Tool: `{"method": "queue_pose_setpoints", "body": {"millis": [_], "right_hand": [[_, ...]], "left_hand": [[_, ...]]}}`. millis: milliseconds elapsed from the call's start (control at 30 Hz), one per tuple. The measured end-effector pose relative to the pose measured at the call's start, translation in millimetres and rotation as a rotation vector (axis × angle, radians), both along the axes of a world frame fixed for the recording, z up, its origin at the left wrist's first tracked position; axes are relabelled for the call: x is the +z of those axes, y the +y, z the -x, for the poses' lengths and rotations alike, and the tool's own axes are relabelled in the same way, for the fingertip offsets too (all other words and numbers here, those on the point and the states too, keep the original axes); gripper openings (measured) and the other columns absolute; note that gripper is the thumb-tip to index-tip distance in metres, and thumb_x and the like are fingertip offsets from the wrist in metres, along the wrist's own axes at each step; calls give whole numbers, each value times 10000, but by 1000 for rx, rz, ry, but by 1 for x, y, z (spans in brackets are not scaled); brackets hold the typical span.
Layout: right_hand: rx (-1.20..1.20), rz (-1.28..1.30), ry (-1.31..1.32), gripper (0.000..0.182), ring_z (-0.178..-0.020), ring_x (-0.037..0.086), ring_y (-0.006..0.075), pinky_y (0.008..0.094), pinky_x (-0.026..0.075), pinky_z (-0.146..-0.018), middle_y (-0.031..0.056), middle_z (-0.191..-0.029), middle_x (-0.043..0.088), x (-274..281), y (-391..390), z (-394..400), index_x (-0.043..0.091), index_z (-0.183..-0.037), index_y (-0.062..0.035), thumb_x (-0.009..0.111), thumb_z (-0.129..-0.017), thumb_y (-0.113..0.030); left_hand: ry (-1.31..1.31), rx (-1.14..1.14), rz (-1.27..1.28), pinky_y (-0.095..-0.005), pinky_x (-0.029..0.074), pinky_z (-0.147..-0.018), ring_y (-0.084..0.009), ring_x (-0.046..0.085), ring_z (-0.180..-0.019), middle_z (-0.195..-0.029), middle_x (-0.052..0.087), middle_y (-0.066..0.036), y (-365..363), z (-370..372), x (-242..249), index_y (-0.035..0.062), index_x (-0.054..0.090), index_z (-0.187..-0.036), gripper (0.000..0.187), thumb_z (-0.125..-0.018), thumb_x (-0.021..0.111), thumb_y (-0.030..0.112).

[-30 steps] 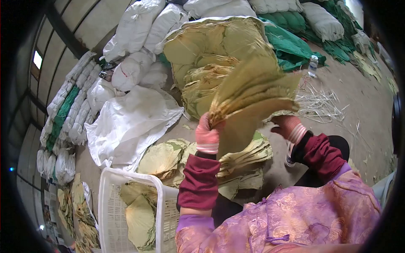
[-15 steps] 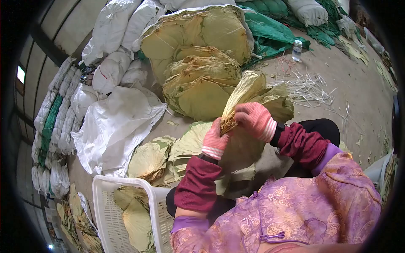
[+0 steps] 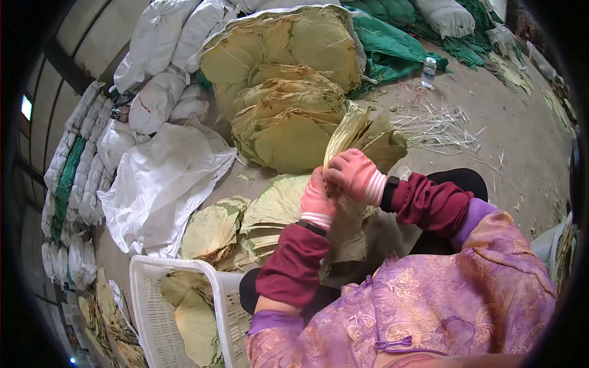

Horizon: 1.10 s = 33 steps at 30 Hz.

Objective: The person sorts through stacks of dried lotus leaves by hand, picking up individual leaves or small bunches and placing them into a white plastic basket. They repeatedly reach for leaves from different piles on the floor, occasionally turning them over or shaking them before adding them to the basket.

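Observation:
A bundle of large dried leaves, likely lotus (image 3: pixel 347 132), stands up from between my two hands, its folded edges fanning to the right. My left hand (image 3: pixel 318 201), in a pink knit glove with white stripes, is closed round the gathered lower end. Pressed against it, my right hand (image 3: pixel 357 176), gloved the same way, pinches the bundle just above. The fingers partly hide the gathered end. More flat leaves (image 3: pixel 275 211) lie on the floor just left of the hands, with a smaller pile (image 3: pixel 210 234) beside them.
Ahead is a big stack of leaves (image 3: pixel 294 138) in an open white sack. A white plastic basket (image 3: pixel 178 265) with leaves stands at front left. White sacking (image 3: pixel 162 190) lies left. Pale strips (image 3: pixel 438 129) and a bottle (image 3: pixel 428 72) are at right.
Both hands have come closer together, the right moving slightly left and down onto the gathered end. The bundle's fanned leaves have drawn in leftward. The whole view has shifted slightly.

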State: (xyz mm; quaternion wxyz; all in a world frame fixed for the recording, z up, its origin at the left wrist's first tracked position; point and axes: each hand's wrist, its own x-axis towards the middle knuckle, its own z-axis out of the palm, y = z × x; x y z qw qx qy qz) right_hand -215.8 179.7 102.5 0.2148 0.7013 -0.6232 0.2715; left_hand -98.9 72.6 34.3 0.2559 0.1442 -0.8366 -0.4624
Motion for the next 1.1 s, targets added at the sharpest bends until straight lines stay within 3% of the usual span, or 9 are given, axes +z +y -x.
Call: {"method": "queue_pose_setpoints", "body": {"millis": [200,333,467,567,667,800,867,967,1100], "right_hand": [[-211,367,13,511,-1063,506,307,431,382,-918,112,-1119,542,84,12,48,516,-1172,-136,662,-732,-349],[-319,536,-56,617,-1074,497,332,430,379,-931,141,-1190,502,83,33,128,454,-1235,-63,609,-795,-467],[-119,115,-1067,803,-1128,480,245,344,382,-939,114,-1292,460,39,28,167,320,-1324,-34,464,-819,-642],[148,0,-1791,890,-856,495,140,282,437,-728,110,-1238,474,30,20,136,328,-1333,-83,459,-747,-740],[307,-236,-1760,817,-717,455,101,271,419,-658,-8,-923,522,58,35,112,371,-1330,-141,471,-759,-717],[405,-171,-1917,703,-723,465,90,264,425,-650,3,-927,541,48,21,110,446,-1293,-127,466,-820,-647],[120,-173,-1454,608,-707,463,83,275,418,-617,1,-920,550,64,33,97,542,-1200,-91,474,-856,-589],[149,-124,-1433,464,-669,435,62,225,395,-592,-41,-790,527,63,23,91,594,-1065,-61,497,-894,-482],[166,5,-1421,289,-678,458,57,217,410,-599,-32,-774,563,75,13,76,608,-984,-37,506,-927,-302]], "left_hand": [[226,350,-120,-316,487,-782,-205,581,-854,-953,602,-94,-54,-28,30,35,478,-1150,406,-779,641,29],[581,236,-994,-392,507,-830,-272,591,-963,-1125,586,-124,-127,-59,26,33,507,-1209,333,-880,535,78],[679,86,-948,-434,422,-951,-273,525,-1093,-1206,546,-122,-122,-76,18,43,460,-1259,435,-913,512,303],[671,117,-1044,-407,469,-892,-273,557,-1028,-1193,542,-115,-125,-72,11,34,455,-1250,530,-842,627,326],[592,62,-1189,-414,475,-883,-275,560,-1025,-1167,561,-112,-115,-63,17,33,469,-1236,518,-835,637,314],[528,240,-1002,-406,487,-866,-262,567,-1006,-1150,571,-102,-106,-57,9,38,487,-1224,441,-854,616,240],[516,324,-908,-415,480,-881,-262,561,-1016,-1165,564,-92,-115,-56,-6,51,493,-1226,404,-869,595,212],[456,408,-829,-419,477,-885,-262,553,-1035,-1183,555,-86,-121,-58,-15,55,482,-1239,406,-868,592,178],[515,135,-987,-453,448,-920,-279,525,-1087,-1225,532,-88,-118,-54,-7,71,458,-1268,465,-854,609,222]]}}
